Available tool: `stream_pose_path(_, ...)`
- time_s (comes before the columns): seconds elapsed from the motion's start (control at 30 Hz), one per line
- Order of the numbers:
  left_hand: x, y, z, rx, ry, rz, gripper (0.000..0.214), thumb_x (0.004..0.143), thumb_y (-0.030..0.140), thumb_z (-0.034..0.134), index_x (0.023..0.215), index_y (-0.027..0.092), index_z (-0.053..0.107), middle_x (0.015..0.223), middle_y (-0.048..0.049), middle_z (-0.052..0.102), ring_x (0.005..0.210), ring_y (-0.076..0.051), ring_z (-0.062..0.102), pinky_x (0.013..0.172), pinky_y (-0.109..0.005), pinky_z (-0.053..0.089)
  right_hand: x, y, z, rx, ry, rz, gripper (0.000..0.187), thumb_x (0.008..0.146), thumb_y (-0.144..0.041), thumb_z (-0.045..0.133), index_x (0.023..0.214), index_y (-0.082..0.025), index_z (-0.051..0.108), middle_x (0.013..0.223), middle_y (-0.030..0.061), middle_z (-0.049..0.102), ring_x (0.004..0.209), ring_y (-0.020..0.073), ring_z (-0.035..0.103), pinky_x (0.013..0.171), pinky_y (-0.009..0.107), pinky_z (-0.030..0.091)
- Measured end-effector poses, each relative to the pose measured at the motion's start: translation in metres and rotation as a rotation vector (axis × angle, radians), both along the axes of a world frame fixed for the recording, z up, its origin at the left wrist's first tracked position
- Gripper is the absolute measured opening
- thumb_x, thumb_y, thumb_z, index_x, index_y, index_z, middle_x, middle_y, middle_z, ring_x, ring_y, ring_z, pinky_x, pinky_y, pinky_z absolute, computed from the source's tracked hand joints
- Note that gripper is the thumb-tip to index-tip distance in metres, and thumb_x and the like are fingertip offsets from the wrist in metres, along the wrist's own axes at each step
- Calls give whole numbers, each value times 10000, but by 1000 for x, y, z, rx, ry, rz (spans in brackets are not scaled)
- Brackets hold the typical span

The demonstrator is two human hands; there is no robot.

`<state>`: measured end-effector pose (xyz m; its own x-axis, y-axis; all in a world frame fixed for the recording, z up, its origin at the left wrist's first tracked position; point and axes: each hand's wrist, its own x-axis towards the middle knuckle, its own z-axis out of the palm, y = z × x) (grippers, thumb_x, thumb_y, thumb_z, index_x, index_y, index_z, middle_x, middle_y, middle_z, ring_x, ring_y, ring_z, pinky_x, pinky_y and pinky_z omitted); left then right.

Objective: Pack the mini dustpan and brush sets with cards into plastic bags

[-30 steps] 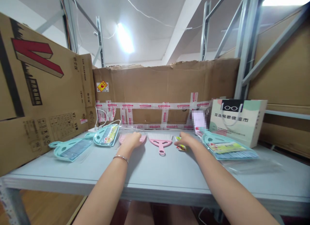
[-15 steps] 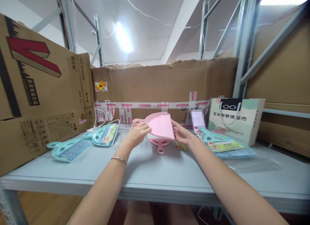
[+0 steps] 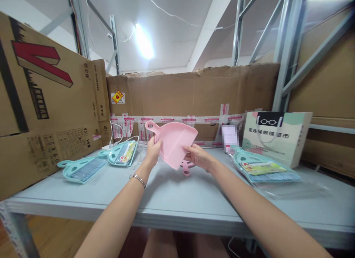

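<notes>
Above the middle of the table, a pink dustpan [image 3: 173, 141] is held tilted, its handle with a hanging hole pointing up and left. My left hand [image 3: 153, 150] grips its left side near the handle, thumb on the face. On the opposite side, my right hand [image 3: 199, 156] pinches the edge of the pan, fingers bent. Behind and below it lies a pink brush [image 3: 186, 170] on the table; only its handle end shows, the rest being hidden by the pan and my right hand.
Teal dustpan-and-brush sets lie at left: one nearer [image 3: 83, 171], one behind [image 3: 122, 153]. Another teal set [image 3: 263, 167] lies at right on clear plastic, before a paper bag [image 3: 274, 137]. Cardboard boxes [image 3: 177, 91] wall the back and left of the grey table [image 3: 166, 198].
The pink dustpan has been turned in my hands: its handle has swung up and its open edge now faces down to the right. My left hand has shifted off the handle to the pan's side.
</notes>
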<state>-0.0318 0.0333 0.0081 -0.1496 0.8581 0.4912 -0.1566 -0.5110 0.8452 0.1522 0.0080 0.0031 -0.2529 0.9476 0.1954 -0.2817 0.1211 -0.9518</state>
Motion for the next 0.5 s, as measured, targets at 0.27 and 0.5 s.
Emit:
stream_pose_path(0.27, -29, 21, -1, -21, -268, 432, 226, 661, 120, 472, 871, 159, 544, 846, -23, 581, 737, -122, 543, 767, -291, 451, 18, -1, -12, 519, -1447, 31, 476, 701, -29, 528, 1105, -272, 594, 1001, 53, 533, 828, 153, 557, 743, 262, 426)
stream_pose_path(0.5, -24, 6, 6, 84, -226, 525, 249, 719, 122, 459, 936, 199, 554, 958, -43, 601, 898, -143, 564, 880, -276, 427, 6, -4, -11, 670, -1495, 54, 190, 729, -68, 504, 830, -195, 604, 870, 18, 612, 764, 135, 522, 650, 214, 343)
